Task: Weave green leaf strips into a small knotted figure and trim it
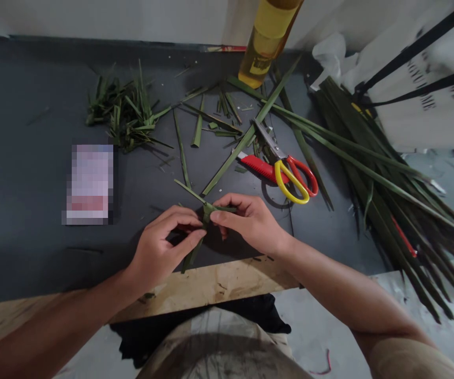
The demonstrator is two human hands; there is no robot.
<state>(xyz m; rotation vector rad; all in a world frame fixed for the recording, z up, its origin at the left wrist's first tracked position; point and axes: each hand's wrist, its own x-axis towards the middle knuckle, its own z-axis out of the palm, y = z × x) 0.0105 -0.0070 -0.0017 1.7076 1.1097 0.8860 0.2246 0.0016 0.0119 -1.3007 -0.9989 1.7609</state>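
Over the dark matte table, both hands' fingers (195,235) pinch a narrow folded green leaf strip (207,211).

Both forearms are bare from wrist to elbow, with no watch, ring or glove on the left hand (159,247) or the right hand (250,221). At the lower right of the frame a light tan short sleeve (412,358) covers the right upper arm. Bottom centre, khaki trousers (219,347) show faint dark smudges.
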